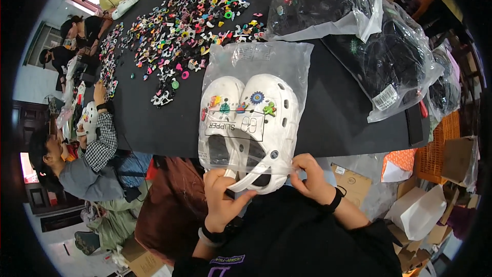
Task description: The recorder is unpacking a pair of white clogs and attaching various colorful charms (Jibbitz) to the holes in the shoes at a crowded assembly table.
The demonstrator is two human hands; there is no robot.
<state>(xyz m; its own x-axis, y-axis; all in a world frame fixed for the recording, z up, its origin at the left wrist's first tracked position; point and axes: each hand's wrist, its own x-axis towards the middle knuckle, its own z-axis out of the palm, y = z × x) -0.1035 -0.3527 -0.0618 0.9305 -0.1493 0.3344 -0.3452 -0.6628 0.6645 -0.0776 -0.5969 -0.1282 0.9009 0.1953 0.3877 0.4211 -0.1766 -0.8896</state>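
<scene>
A pair of white clogs with colourful shoe charms lies mostly inside a clear plastic bag on the black table, toes away from me. The heel straps stick out of the bag's near opening, over the table's front edge. My left hand is closed at the left side of the opening, its thumb against a heel strap and its fingers by the bag's rim. With thumb and fingers pinched, my right hand grips the right corner of the bag's opening beside the clog's heel.
Piles of colourful shoe charms cover the table's far left. Large clear bags with dark contents lie at the right. Several people work along the left side, one in a checkered sleeve. Cardboard boxes and an orange basket stand at right.
</scene>
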